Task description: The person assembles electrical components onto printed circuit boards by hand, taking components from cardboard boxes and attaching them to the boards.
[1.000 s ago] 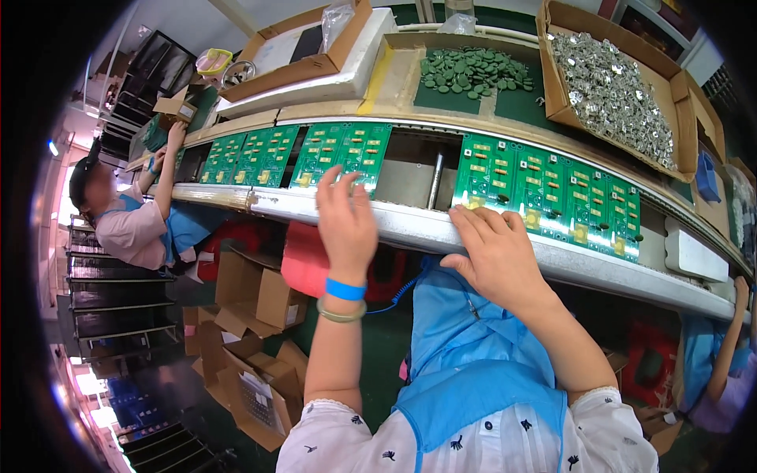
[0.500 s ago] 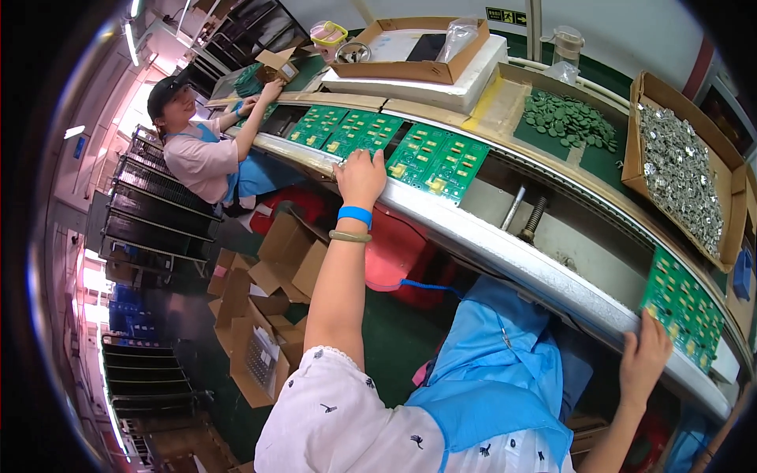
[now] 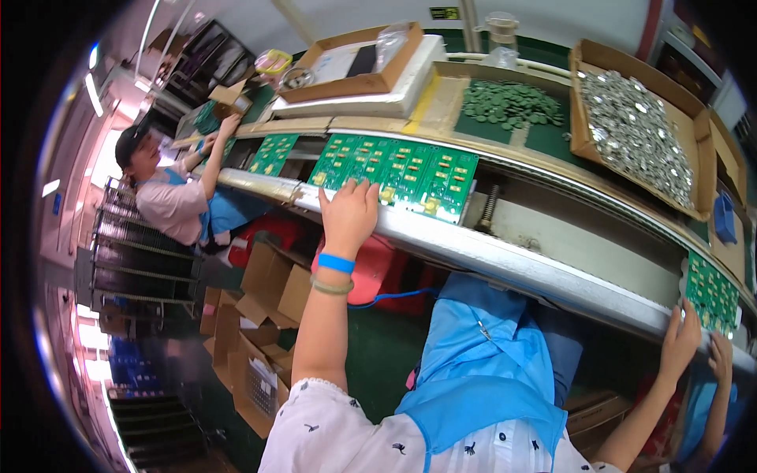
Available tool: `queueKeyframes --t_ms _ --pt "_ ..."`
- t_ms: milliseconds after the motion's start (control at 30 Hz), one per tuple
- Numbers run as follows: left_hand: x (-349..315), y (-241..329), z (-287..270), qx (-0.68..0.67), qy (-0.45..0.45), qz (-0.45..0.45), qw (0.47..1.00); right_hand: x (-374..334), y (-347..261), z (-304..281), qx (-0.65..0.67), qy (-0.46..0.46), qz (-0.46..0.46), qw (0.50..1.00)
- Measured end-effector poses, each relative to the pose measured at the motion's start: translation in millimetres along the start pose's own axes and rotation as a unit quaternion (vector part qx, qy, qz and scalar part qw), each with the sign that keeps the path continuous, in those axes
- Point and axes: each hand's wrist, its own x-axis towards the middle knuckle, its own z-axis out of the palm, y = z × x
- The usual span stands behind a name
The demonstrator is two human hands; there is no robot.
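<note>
A row of green circuit boards (image 3: 394, 169) with small mounted parts lies side by side on the rails of the work line in front of me. The fingers of my left hand (image 3: 349, 211) are spread and rest on the boards' near edge. Far to the right is another green circuit board (image 3: 710, 292). At its near left corner is my right hand (image 3: 680, 340), fingers stretched out and touching the edge; its thumb is hard to make out. Beside it, another person's hand (image 3: 719, 359) reaches the same board's near edge.
Beyond the rails lie green disc-shaped parts (image 3: 512, 104) and a cardboard tray of shiny metal parts (image 3: 639, 134). A co-worker (image 3: 169, 185) handles a small carton (image 3: 231, 98) at the left, near a separate board (image 3: 274, 154). Cardboard boxes (image 3: 252, 355) stand on the floor.
The boards by my left hand have slid right along the rails, and the gap between them has closed. The right-hand board has moved further right; another person's hand has appeared there.
</note>
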Motion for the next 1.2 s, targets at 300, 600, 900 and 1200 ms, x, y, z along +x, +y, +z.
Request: queueKeyframes --t_ms 300,600,900,1200 --pt "-24 124 -47 -0.063 -0.100 0.174 0.978 63 -116 -3 0.224 0.052 -0.095 0.969" --pt "-22 219 -63 -0.041 -0.150 0.330 0.931 171 -131 32 0.242 0.065 -0.137 0.958" --pt "85 293 -71 -0.250 -0.147 0.353 0.890 229 -146 60 0.135 -0.032 -0.132 0.981" --pt "162 363 11 -0.219 -0.001 0.298 0.929 229 -149 64 0.142 -0.072 -0.101 0.982"
